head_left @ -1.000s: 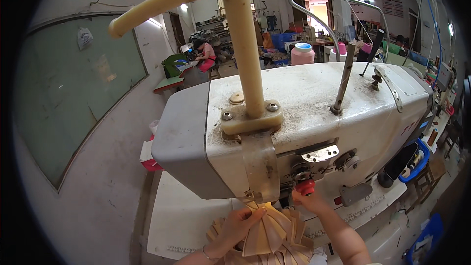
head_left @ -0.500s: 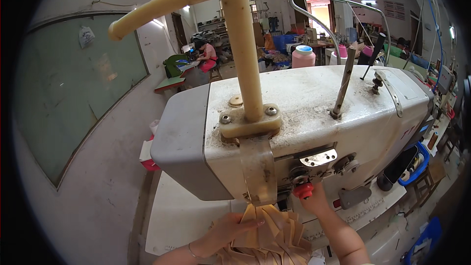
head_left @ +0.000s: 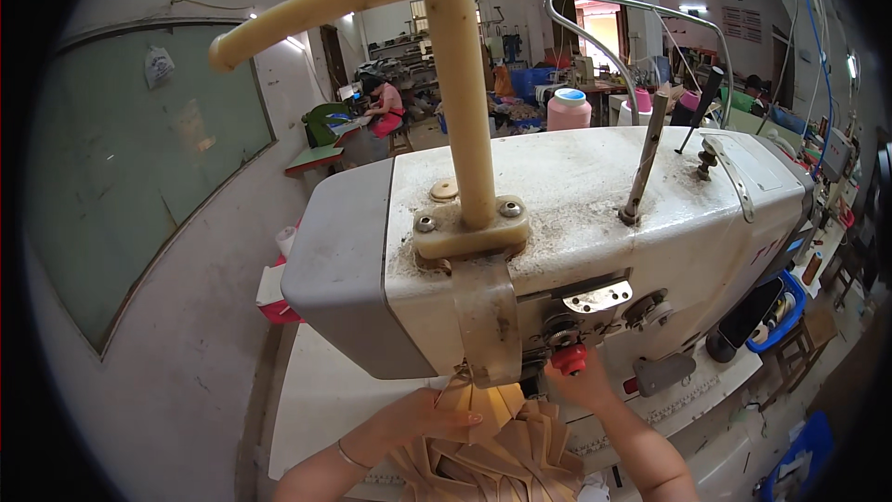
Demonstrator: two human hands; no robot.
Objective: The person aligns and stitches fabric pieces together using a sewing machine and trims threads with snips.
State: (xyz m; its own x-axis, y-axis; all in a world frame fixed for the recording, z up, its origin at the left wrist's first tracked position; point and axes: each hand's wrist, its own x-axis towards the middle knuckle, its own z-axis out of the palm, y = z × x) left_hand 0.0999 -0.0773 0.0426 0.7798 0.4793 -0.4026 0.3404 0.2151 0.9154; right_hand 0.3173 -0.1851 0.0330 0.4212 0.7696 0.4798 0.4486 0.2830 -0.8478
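A bunch of tan, folded flat pieces (head_left: 492,455), fabric or leather, hangs over the near edge of a white sewing machine (head_left: 576,177). With the thumb laid across the top, my left hand (head_left: 429,416) grips one of these tan pieces just under the machine's head. My right hand (head_left: 578,383) reaches in below the red knob (head_left: 569,360), to the right of the pieces. Its fingers are hidden behind the knob and the machine parts. The needle area is also out of sight behind a metal plate (head_left: 487,325).
A cream post with a side arm (head_left: 455,84) rises from the machine top, beside a thread rod (head_left: 649,158). Thread cones (head_left: 569,110) stand behind. Blue baskets (head_left: 780,311) sit at right. A wall closes the left side; another person (head_left: 386,110) sits at work farther back.
My left hand has shifted a little left, and the tan pieces have spread leftward beneath it. My right hand has moved slightly left, deeper behind the knob. The view has shifted slightly.
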